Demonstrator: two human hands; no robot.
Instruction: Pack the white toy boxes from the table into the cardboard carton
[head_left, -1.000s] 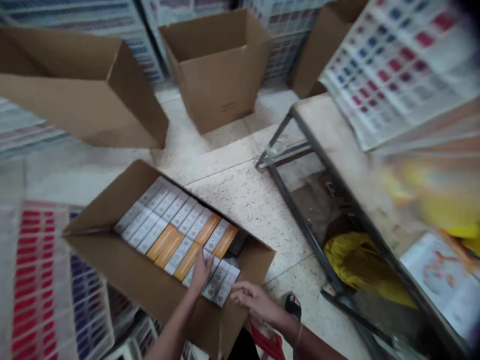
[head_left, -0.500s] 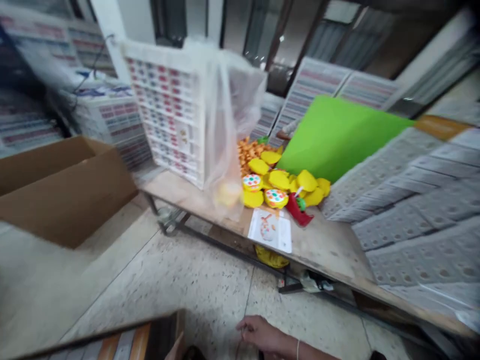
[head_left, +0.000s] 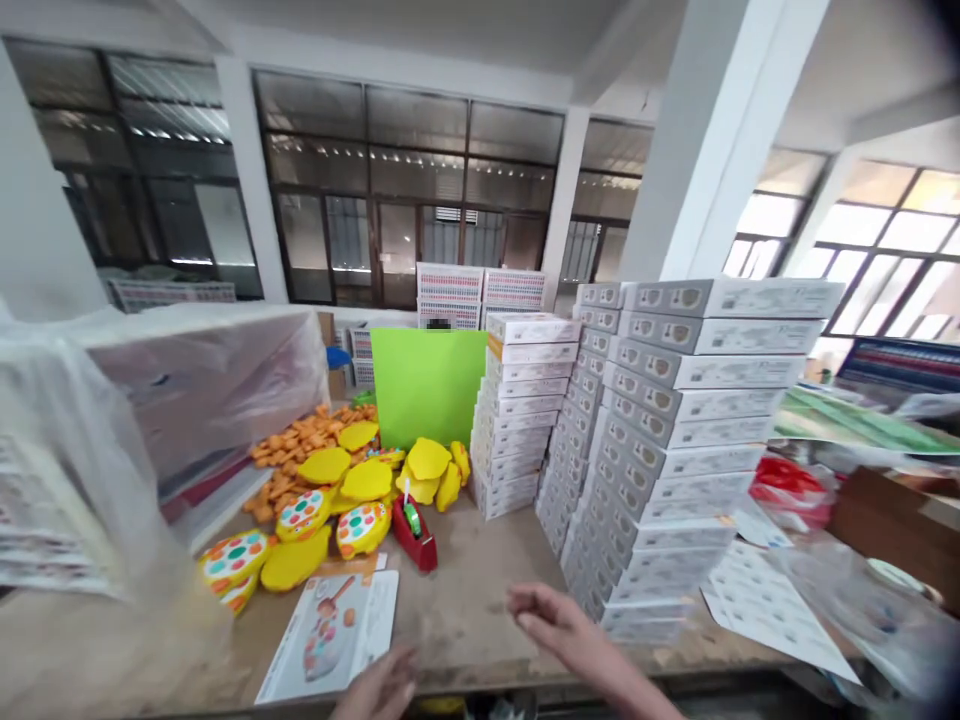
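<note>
one bare left hand (head_left: 377,686), a little blurred, is loosely open and looks empty, just beside a printed sheet (head_left: 330,632); from where i stand i cannot tell whether they touch. the right hand (head_left: 553,622) hangs over the worktable (head_left: 465,612), fingers slackly curled, with nothing i can see in its grasp. to its right rise tall stacks of white boxes (head_left: 654,425). ahead of the left hand, past the sheet, lie a red tape dispenser (head_left: 417,542) and a pile of yellow toy pieces (head_left: 367,481). orange pieces (head_left: 307,437) are heaped farther off, near a green board (head_left: 427,385).
</note>
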